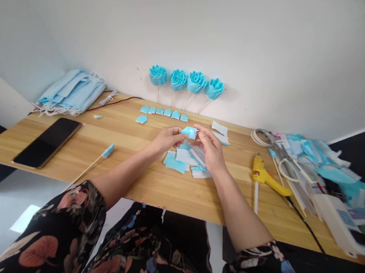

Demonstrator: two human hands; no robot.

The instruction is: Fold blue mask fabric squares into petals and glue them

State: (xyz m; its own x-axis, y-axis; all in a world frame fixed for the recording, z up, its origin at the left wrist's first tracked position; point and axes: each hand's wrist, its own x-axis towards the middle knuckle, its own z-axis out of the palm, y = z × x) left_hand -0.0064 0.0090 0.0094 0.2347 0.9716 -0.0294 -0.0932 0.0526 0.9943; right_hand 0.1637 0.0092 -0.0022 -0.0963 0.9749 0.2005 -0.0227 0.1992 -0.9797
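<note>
Both hands meet above the pile of cut blue and white pieces at the middle of the table: the left hand and the right hand each pinch one edge of a small blue fabric piece between thumb and fingertips, holding it just above that pile. It looks like the folding of 1 petal is in hand; the next move seems to call for a firm crease with the corners kept aligned, since the thin, soft fabric could spring open. Beyond the pile, a row of 6 folded petals lies flat, each a small rounded tab, and behind them 4 finished blue roses on thin sticks lean against the wall. Left of the pile lie a wooden stick with a blue tip, a dark phone and a stack of pleated face masks. Right of the pile rests a yellow glue gun.
</note>
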